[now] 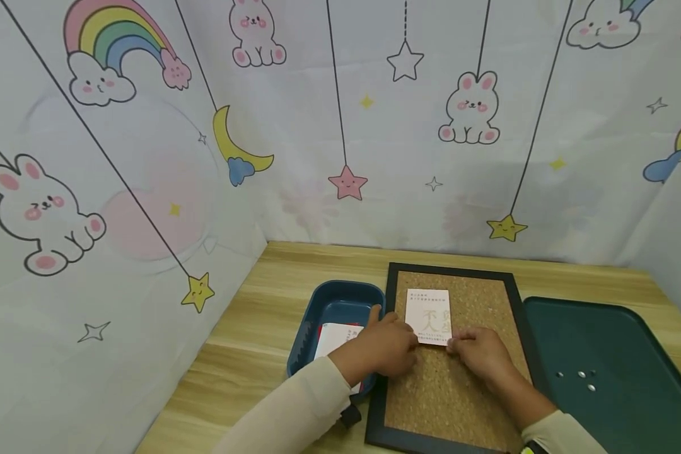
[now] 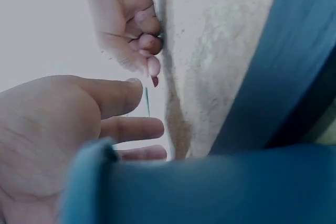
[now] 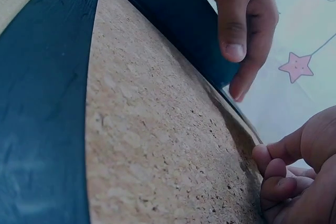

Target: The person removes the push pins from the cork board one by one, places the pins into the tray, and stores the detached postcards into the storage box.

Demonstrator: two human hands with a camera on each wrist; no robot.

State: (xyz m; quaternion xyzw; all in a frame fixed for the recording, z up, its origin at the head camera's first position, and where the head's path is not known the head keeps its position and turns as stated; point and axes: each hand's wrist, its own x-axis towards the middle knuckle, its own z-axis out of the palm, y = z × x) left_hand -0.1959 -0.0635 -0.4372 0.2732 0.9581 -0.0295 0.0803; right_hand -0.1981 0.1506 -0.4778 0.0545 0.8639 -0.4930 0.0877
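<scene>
A white card (image 1: pixel 428 312) with printed characters lies on the upper part of a cork board (image 1: pixel 454 397) in a black frame. At the card's lower right corner, my right hand (image 1: pixel 484 358) pinches with thumb and index finger, its other fingers curled in the right wrist view. My left hand (image 1: pixel 393 345) reaches over the frame's left side to the card's lower left edge. Its fingers look fairly straight and apart in the left wrist view, with nothing gripped between them. Fingers cover part of the card's lower corners.
Left of the board stands a blue basket (image 1: pixel 345 285) holding more cards (image 1: pixel 336 339), partly under my left forearm. A dark green tray (image 1: pixel 618 340) on the right carries several small shiny tacks (image 1: pixel 591 388). Behind the wooden table (image 1: pixel 235 321) hangs a patterned white curtain (image 1: pixel 295 126).
</scene>
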